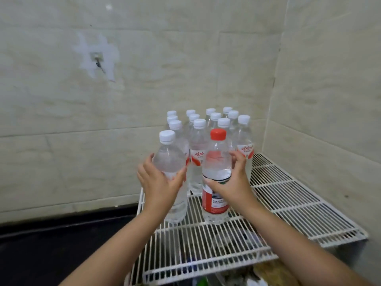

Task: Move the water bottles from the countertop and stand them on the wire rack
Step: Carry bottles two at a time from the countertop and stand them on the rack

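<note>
My left hand (159, 183) grips the white-capped bottle (172, 162); my right hand (232, 182) grips the red-capped bottle (217, 159), both upright on the wire rack (288, 203).

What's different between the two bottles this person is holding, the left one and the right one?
The bottle in the left hand has a white cap; the bottle in the right hand has a red cap. The white-capped bottle shows only a bit of red label beside the fingers, while the red-capped bottle wears a broad red label low on its body. Both are clear, upright, capped and stand at the front of the wire rack.
</note>
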The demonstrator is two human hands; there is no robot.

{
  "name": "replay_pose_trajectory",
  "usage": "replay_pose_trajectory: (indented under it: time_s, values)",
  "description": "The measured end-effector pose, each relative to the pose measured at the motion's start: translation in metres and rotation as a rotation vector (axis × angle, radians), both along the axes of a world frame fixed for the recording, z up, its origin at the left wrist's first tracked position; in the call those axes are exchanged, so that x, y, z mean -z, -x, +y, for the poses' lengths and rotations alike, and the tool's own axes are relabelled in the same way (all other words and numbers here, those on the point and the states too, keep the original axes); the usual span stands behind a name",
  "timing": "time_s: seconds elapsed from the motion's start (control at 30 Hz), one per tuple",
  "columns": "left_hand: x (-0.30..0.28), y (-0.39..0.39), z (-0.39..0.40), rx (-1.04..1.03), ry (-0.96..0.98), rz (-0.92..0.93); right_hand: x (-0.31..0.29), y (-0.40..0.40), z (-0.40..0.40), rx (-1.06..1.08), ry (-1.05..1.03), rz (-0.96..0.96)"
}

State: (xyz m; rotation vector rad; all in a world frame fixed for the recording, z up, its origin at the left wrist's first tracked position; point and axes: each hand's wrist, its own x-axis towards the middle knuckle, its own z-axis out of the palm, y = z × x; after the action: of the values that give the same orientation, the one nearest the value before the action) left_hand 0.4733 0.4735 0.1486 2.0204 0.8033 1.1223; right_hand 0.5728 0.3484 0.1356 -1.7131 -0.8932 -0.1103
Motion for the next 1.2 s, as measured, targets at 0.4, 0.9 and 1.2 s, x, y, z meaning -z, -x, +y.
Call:
replay_pose_trajectory:
  time_s: [0.4,0.9,1.2]
  values:
    - [-0.081,0.004,0.029,0.301,-0.234,0.119,-0.081,-0.001,-0.006,0.168,0.172,-0.226]
    - [-0.094,0.008,0.040,0.041,-0.361,0.313,-0.132,-0.009,0.009,-0.020,0.748,-0.552]
    - [-0.095,0.020,0.038,0.303,-0.378,0.450,-0.131,-0.007,0.003,0.003,0.768,-0.534]
